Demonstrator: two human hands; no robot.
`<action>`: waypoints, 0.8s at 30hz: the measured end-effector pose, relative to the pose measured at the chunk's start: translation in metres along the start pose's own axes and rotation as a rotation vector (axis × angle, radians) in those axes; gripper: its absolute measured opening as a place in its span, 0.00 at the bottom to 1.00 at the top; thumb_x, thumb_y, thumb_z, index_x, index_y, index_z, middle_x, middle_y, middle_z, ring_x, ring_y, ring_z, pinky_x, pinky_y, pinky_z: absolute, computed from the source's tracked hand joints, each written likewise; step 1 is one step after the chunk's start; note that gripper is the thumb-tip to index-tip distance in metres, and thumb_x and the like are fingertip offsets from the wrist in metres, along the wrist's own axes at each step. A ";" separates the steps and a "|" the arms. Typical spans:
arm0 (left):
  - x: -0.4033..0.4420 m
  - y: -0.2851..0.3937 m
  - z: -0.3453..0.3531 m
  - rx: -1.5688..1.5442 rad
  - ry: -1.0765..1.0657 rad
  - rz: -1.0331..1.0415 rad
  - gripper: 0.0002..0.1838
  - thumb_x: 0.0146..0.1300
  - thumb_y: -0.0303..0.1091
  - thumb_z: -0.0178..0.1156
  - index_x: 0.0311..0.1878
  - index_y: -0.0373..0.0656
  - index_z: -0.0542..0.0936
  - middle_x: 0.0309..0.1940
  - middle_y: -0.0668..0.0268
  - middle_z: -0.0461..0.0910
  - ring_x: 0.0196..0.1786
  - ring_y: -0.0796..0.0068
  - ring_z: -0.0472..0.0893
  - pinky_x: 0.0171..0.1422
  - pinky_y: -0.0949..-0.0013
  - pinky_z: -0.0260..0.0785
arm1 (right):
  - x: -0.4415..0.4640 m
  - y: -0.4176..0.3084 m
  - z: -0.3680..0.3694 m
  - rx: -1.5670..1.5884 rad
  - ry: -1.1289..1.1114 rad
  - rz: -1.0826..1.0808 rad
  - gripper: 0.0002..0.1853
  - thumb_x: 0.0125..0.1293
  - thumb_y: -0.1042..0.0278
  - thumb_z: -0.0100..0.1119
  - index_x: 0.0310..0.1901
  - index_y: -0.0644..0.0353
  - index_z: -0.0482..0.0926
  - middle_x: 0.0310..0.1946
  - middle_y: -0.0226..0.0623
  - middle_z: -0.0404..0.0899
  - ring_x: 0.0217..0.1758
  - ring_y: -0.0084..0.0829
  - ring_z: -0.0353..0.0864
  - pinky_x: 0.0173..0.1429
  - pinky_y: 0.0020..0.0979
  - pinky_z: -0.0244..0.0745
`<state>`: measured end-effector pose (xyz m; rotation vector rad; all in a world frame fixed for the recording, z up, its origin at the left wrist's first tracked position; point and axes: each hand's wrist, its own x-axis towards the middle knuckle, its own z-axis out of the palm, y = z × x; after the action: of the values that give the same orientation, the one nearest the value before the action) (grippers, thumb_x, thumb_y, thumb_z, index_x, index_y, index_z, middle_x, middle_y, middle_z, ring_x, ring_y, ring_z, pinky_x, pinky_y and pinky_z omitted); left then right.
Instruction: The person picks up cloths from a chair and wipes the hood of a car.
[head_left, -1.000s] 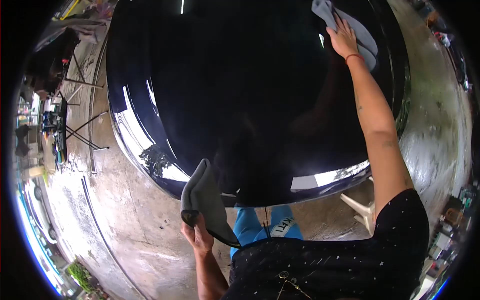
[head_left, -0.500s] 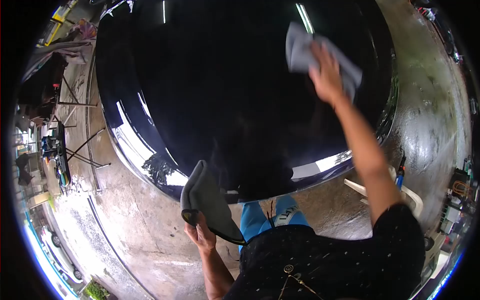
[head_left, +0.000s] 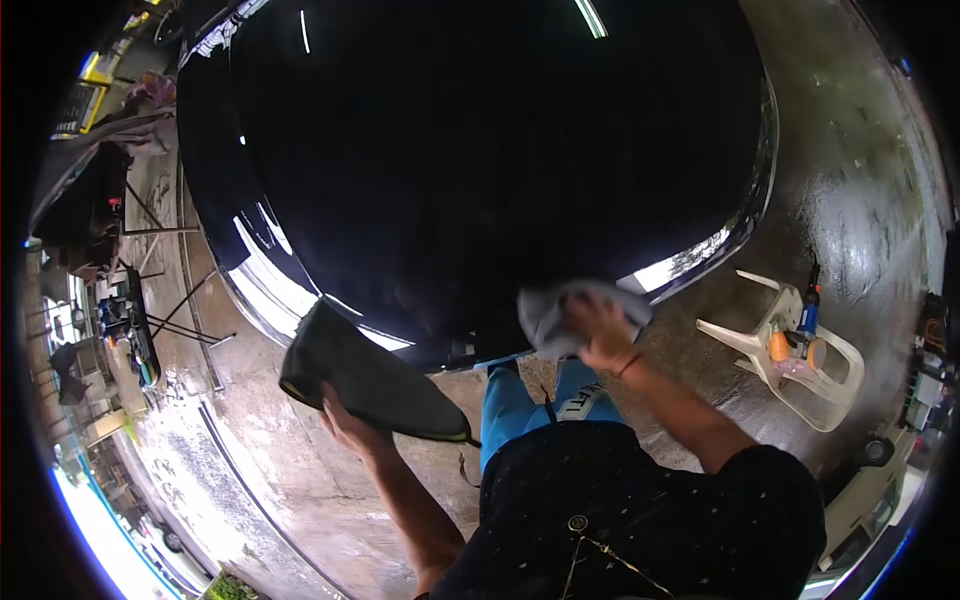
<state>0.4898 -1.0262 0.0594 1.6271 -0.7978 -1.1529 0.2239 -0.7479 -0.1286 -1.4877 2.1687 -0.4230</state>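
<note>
A glossy black car hood [head_left: 470,170] fills the upper middle of the view, with bright light reflections along its front edge. My right hand [head_left: 603,335] presses a light grey cloth [head_left: 542,318] near that front edge, right of the middle. Motion blurs the hand and the cloth. My left hand [head_left: 350,428] grips a folded dark grey towel [head_left: 372,378] with a dark border, held up at the hood's front left. The fingers of that hand are partly hidden under the towel.
A white plastic chair [head_left: 845,385] stands at the right, bearing a blue power tool [head_left: 810,312] and orange round pads [head_left: 779,346]. Folding stands [head_left: 180,325] with items are at the left. The concrete floor [head_left: 290,440] is wet in places.
My right hand has swept the grey cloth from the hood's far right back toward its front edge. My left hand has shifted left with the dark grey towel, now tilted flatter.
</note>
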 end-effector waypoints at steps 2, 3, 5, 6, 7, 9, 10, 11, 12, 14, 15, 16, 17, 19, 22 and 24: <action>0.010 -0.010 0.002 0.016 -0.061 0.124 0.27 0.73 0.45 0.62 0.66 0.34 0.76 0.59 0.51 0.79 0.58 0.57 0.81 0.58 0.56 0.81 | 0.031 0.022 -0.080 -0.064 0.355 0.209 0.39 0.55 0.63 0.69 0.73 0.43 0.73 0.81 0.35 0.58 0.86 0.50 0.49 0.85 0.62 0.41; 0.024 -0.020 -0.006 0.051 -0.123 0.236 0.23 0.76 0.41 0.59 0.64 0.33 0.76 0.60 0.51 0.77 0.57 0.59 0.82 0.56 0.55 0.82 | 0.052 0.055 -0.105 -0.061 0.577 0.277 0.38 0.60 0.67 0.65 0.75 0.49 0.70 0.82 0.38 0.56 0.86 0.50 0.49 0.86 0.54 0.41; 0.079 -0.086 -0.018 -0.036 -0.314 0.558 0.22 0.76 0.39 0.58 0.64 0.32 0.78 0.57 0.52 0.82 0.55 0.61 0.83 0.54 0.60 0.81 | 0.076 0.116 -0.171 0.269 0.607 0.558 0.27 0.73 0.72 0.53 0.72 0.62 0.71 0.77 0.53 0.64 0.80 0.53 0.61 0.83 0.46 0.52; 0.063 -0.068 0.000 0.269 -0.458 0.784 0.23 0.78 0.40 0.56 0.66 0.32 0.75 0.50 0.56 0.84 0.47 0.65 0.85 0.49 0.63 0.80 | 0.081 0.158 -0.187 0.541 0.873 0.529 0.23 0.76 0.69 0.51 0.70 0.63 0.74 0.68 0.55 0.75 0.73 0.48 0.72 0.79 0.44 0.61; 0.074 -0.100 0.015 0.564 -0.398 0.857 0.25 0.77 0.40 0.55 0.70 0.36 0.72 0.44 0.62 0.84 0.37 0.69 0.83 0.40 0.66 0.77 | 0.083 0.149 -0.202 0.562 0.874 0.506 0.23 0.76 0.69 0.51 0.70 0.63 0.74 0.68 0.55 0.75 0.73 0.48 0.72 0.79 0.44 0.61; 0.021 -0.142 0.067 1.083 -0.608 0.951 0.31 0.71 0.36 0.56 0.76 0.44 0.67 0.41 0.66 0.84 0.28 0.72 0.78 0.31 0.65 0.73 | 0.060 0.108 -0.268 1.280 1.102 0.375 0.22 0.75 0.63 0.53 0.66 0.64 0.77 0.64 0.46 0.78 0.69 0.42 0.75 0.75 0.41 0.67; 0.012 -0.193 0.087 1.010 -0.728 1.171 0.35 0.66 0.35 0.59 0.78 0.46 0.66 0.41 0.66 0.84 0.27 0.74 0.78 0.29 0.64 0.73 | 0.047 0.092 -0.284 1.644 1.188 0.293 0.23 0.75 0.60 0.54 0.64 0.65 0.78 0.62 0.42 0.80 0.67 0.39 0.77 0.74 0.40 0.69; -0.041 -0.144 0.119 0.881 -0.842 1.515 0.42 0.59 0.35 0.64 0.79 0.43 0.66 0.39 0.64 0.83 0.26 0.72 0.80 0.32 0.63 0.76 | 0.034 0.082 -0.283 1.633 1.206 0.309 0.23 0.77 0.59 0.50 0.66 0.63 0.76 0.66 0.44 0.76 0.70 0.39 0.74 0.76 0.41 0.66; -0.049 -0.149 0.131 0.956 -0.918 1.596 0.43 0.54 0.35 0.66 0.77 0.42 0.69 0.37 0.62 0.83 0.27 0.67 0.81 0.33 0.62 0.77 | 0.015 0.073 -0.278 1.622 1.224 0.326 0.24 0.79 0.58 0.47 0.69 0.62 0.74 0.71 0.45 0.72 0.73 0.39 0.71 0.79 0.43 0.63; -0.009 -0.129 0.152 0.887 -0.858 1.683 0.37 0.55 0.33 0.66 0.72 0.39 0.74 0.36 0.59 0.85 0.26 0.66 0.81 0.30 0.60 0.76 | -0.028 0.066 -0.243 1.469 1.263 0.266 0.26 0.81 0.57 0.44 0.73 0.63 0.67 0.71 0.48 0.71 0.74 0.43 0.70 0.80 0.47 0.62; 0.026 -0.109 0.172 0.831 -0.771 1.630 0.34 0.58 0.33 0.65 0.70 0.39 0.76 0.35 0.61 0.84 0.26 0.67 0.80 0.29 0.60 0.76 | -0.059 0.086 -0.204 1.157 1.302 0.179 0.28 0.82 0.56 0.44 0.75 0.64 0.64 0.71 0.49 0.71 0.75 0.44 0.69 0.80 0.48 0.61; 0.064 -0.088 0.196 0.779 -0.701 1.563 0.31 0.60 0.32 0.64 0.69 0.38 0.77 0.33 0.62 0.84 0.25 0.67 0.80 0.28 0.59 0.75 | -0.088 0.096 -0.169 0.839 1.312 0.113 0.29 0.82 0.55 0.44 0.76 0.64 0.61 0.71 0.49 0.71 0.75 0.44 0.69 0.81 0.50 0.60; 0.098 -0.072 0.232 0.642 0.151 2.050 0.27 0.66 0.33 0.61 0.69 0.38 0.77 0.34 0.61 0.85 0.26 0.67 0.81 0.30 0.59 0.76 | -0.095 0.060 -0.171 1.416 1.129 -0.223 0.29 0.82 0.54 0.44 0.76 0.64 0.61 0.72 0.51 0.70 0.75 0.46 0.69 0.81 0.51 0.59; 0.139 -0.006 0.288 0.977 -0.232 1.633 0.25 0.71 0.34 0.58 0.69 0.39 0.75 0.36 0.59 0.87 0.33 0.66 0.87 0.33 0.62 0.79 | -0.099 0.020 -0.162 1.925 0.863 -0.579 0.30 0.82 0.54 0.43 0.76 0.65 0.62 0.72 0.52 0.70 0.75 0.48 0.69 0.81 0.53 0.58; 0.126 -0.016 0.357 1.415 -0.587 1.211 0.23 0.75 0.37 0.54 0.70 0.40 0.74 0.39 0.60 0.89 0.37 0.66 0.89 0.37 0.59 0.81 | -0.126 0.010 -0.115 2.283 0.809 -0.019 0.33 0.77 0.49 0.49 0.73 0.67 0.67 0.71 0.50 0.71 0.72 0.50 0.72 0.80 0.52 0.61; 0.034 -0.013 0.290 1.278 -1.041 1.386 0.28 0.72 0.37 0.52 0.73 0.37 0.70 0.38 0.61 0.89 0.36 0.65 0.89 0.41 0.52 0.80 | -0.083 -0.055 -0.105 2.260 0.962 0.173 0.36 0.75 0.49 0.52 0.75 0.67 0.64 0.71 0.52 0.71 0.73 0.51 0.71 0.80 0.53 0.61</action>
<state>0.2284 -1.1463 0.0072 0.5602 -3.0711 -0.2087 0.2345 -0.6920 0.0043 0.3595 0.6836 -2.4831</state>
